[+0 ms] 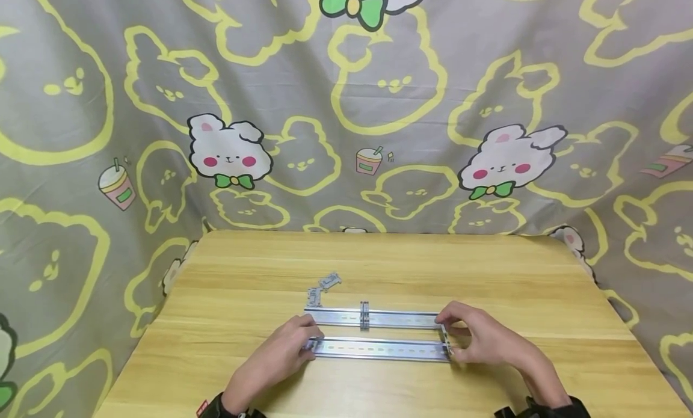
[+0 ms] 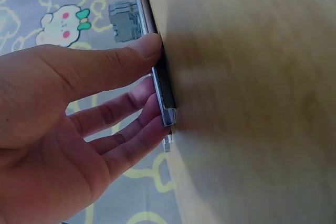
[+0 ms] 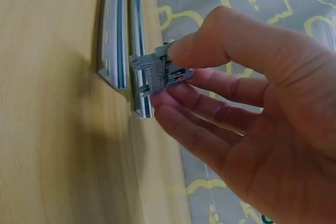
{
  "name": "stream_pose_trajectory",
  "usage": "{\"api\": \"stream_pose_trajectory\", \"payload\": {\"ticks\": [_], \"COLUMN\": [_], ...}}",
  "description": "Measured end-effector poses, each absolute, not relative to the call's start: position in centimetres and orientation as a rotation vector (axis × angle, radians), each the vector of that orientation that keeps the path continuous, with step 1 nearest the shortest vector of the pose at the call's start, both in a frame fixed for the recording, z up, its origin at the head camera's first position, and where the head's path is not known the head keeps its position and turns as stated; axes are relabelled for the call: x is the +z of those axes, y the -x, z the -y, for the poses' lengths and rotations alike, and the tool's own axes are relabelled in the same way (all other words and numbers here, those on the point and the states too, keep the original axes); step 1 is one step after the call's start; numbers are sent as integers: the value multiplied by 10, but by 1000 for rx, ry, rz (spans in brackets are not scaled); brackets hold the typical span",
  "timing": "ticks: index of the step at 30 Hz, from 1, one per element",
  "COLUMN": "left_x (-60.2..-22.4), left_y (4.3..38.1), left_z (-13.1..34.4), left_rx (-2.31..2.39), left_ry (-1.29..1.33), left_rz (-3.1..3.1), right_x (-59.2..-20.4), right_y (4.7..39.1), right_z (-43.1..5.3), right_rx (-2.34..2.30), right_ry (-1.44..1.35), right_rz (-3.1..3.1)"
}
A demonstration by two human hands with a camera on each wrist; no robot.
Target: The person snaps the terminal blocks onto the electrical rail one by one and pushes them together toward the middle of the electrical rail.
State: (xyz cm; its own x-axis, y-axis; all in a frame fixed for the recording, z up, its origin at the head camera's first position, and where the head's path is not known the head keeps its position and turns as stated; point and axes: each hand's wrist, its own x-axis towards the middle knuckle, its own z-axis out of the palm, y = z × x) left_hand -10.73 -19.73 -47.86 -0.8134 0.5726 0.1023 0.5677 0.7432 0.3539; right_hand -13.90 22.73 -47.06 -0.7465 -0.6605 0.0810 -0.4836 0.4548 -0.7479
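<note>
Two slotted silver DIN rails lie side by side on the table, a far rail and a near rail. My left hand grips the left end of the near rail, thumb on the near edge and fingers on the other side. At the right ends, my right hand pinches a thin grey terminal block between thumb and fingers. In the right wrist view, the block overlaps the far rail's end. A pair of grey blocks stands upright across the far rail, left of its middle.
Loose grey terminal blocks lie behind the far rail's left end, one near the rail and another farther back. The wooden table meets a patterned curtain at its back and sides.
</note>
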Motion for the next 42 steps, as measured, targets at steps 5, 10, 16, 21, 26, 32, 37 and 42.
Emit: {"api": "stream_pose_trajectory", "payload": {"ticks": [5,10,16,21,26,32,37,42], "left_x": [-480,-480,-479,-479,-480,-481,-480,-480], "left_y": [107,110,111,110,111,112,111,111], "left_z": [198,196,194,193,193,193,193,193], "left_rx": [612,574,563,570,584,594,603,615], "left_ry": [-944,-947,-950,-966,-972,-968,-962,-966], "left_rz": [-2914,-2930,-2938,-2949,-2953,-2952,-2951,-2952], "right_x": [-471,-470,-469,-467,-467,-466,-466,-465], "right_y": [139,137,135,133,130,127,126,125], "right_z": [-228,-230,-229,-227,-223,-219,-218,-216], "right_rx": [-1212,-1219,-1222,-1210,-1147,-1091,-1082,-1065], "right_ry": [909,879,911,898,907,885,902,897], "right_rz": [-2350,-2312,-2304,-2326,-2420,-2499,-2521,-2534]}}
